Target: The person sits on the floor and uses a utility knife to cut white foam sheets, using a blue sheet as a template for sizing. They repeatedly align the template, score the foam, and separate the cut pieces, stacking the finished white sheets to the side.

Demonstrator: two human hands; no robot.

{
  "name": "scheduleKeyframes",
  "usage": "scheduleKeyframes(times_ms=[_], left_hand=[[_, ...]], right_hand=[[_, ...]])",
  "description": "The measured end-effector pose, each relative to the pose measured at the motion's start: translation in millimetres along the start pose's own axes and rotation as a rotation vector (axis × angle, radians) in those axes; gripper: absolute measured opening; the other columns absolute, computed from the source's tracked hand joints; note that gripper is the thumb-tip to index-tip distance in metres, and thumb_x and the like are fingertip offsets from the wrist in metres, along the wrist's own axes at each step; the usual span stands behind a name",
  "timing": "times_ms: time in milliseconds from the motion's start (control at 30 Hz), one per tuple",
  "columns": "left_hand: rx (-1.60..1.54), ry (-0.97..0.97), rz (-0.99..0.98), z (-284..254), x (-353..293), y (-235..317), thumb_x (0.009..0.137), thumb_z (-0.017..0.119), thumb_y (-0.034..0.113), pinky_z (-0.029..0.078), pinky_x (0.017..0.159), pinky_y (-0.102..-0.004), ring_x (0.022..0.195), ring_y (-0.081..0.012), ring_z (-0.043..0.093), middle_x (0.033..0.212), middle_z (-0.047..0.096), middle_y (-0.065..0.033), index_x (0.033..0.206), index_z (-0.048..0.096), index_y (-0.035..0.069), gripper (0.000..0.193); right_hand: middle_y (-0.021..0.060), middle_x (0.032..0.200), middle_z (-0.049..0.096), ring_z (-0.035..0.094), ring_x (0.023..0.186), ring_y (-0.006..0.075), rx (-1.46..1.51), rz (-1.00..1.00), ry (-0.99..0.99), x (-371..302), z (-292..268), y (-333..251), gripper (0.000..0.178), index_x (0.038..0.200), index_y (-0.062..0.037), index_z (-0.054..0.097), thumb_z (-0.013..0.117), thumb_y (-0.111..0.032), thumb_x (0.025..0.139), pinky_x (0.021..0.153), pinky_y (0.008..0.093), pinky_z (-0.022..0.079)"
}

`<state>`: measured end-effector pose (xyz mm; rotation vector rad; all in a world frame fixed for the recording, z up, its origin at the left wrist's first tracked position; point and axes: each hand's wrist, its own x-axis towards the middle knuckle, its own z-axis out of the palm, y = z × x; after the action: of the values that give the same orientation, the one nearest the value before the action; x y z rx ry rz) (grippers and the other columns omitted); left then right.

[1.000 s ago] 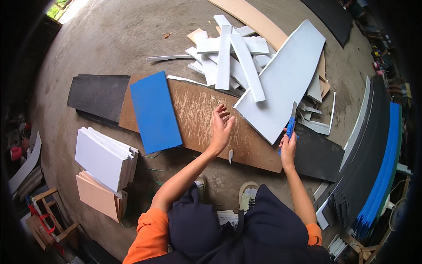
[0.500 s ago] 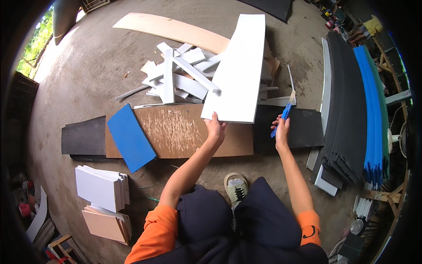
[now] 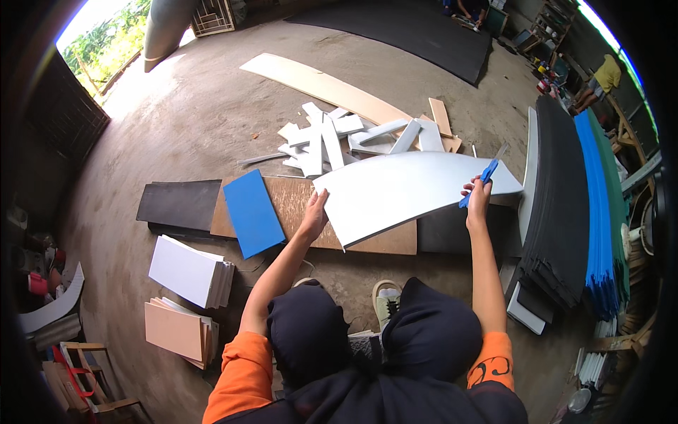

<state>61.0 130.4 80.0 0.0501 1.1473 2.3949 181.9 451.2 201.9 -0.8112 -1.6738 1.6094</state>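
Observation:
A long white foam sheet [image 3: 402, 191] lies crosswise in front of me, bowed in the middle and raised over a worn brown board [image 3: 293, 200]. My left hand [image 3: 313, 215] grips the sheet's left end, thumb on top. In my right hand [image 3: 477, 202] is a blue utility knife [image 3: 489, 173], held upright against the sheet's right part, its tip pointing away from me. Whether the right fingers also touch the sheet cannot be made out. On the board's left part rests a blue foam panel [image 3: 254, 214].
Beyond the board lies a heap of white offcuts [image 3: 332, 138] and a long beige strip [image 3: 318, 86]. White pieces [image 3: 185, 272] and beige pieces [image 3: 173, 331] are stacked at near left. Black sheets [image 3: 558, 205] and blue sheets [image 3: 593, 212] stand piled right. Other people are far off.
The white sheet has swung from pointing away to lying crosswise, its far end now at the right. My left hand has shifted left; the knife now overlaps the sheet.

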Motion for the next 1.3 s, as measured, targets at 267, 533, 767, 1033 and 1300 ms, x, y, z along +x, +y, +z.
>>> scheduleKeyframes(times_ms=[267, 533, 767, 1033, 1300], left_hand=[[0.484, 0.289, 0.094, -137.0, -10.3, 6.6, 0.093, 0.041, 0.026, 0.044, 0.072, -0.0231, 0.081, -0.0088, 0.053, 0.093, 0.056, -0.0026, 0.11, 0.049, 0.002, 0.03], [1.373, 0.582, 0.127, -199.4, -19.4, 68.8, 0.083, 0.057, 0.02, 0.041, 0.083, -0.0284, 0.094, -0.0218, 0.052, 0.103, 0.053, -0.0123, 0.112, 0.051, 0.005, 0.034], [1.456, 1.181, -0.2, -211.2, -71.6, 36.0, 0.07, 0.07, 0.027, 0.031, 0.095, -0.0415, 0.115, -0.0383, 0.029, 0.13, 0.018, -0.0217, 0.128, 0.028, 0.007, 0.074], [0.519, 0.912, 0.267, -218.6, -74.4, 74.5, 0.074, 0.07, 0.016, 0.04, 0.083, -0.0247, 0.092, -0.0131, 0.053, 0.098, 0.056, -0.0075, 0.108, 0.048, 0.001, 0.043], [0.514, 0.884, 0.425, -191.4, -40.9, 163.2, 0.075, 0.069, 0.037, 0.046, 0.068, -0.0248, 0.076, -0.0107, 0.055, 0.085, 0.058, -0.0032, 0.094, 0.053, 0.004, 0.042]], right_hand=[[0.005, 0.07, 0.047, 0.049, 0.049, 0.0113, -0.336, 0.13, -0.406, -7.3, 61.6, 86.8, 0.014, 0.096, -0.004, 0.04, 0.04, -0.013, 0.085, 0.045, 0.0263, 0.042], [0.0221, 0.086, 0.055, 0.056, 0.079, 0.0369, -0.763, -0.06, -0.782, -39.6, 160.0, 161.6, 0.033, 0.101, 0.0004, 0.038, 0.056, -0.016, 0.079, 0.071, 0.0415, 0.043], [0.0208, 0.108, 0.047, 0.049, 0.098, 0.0367, -0.955, -0.354, -0.93, -82.8, 203.2, 190.5, 0.064, 0.11, -0.0013, 0.035, 0.072, -0.03, 0.067, 0.081, 0.0429, 0.041], [0.0215, 0.111, 0.045, 0.047, 0.101, 0.0362, -0.915, -0.342, -0.9, -78.0, 206.4, 196.1, 0.067, 0.111, 0.0, 0.033, 0.073, -0.028, 0.065, 0.083, 0.0416, 0.04], [0.0233, 0.107, 0.046, 0.048, 0.099, 0.0358, -0.673, -0.157, -0.81, -44.3, 194.4, 216.7, 0.048, 0.113, 0.002, 0.035, 0.06, -0.02, 0.078, 0.086, 0.0399, 0.039]])
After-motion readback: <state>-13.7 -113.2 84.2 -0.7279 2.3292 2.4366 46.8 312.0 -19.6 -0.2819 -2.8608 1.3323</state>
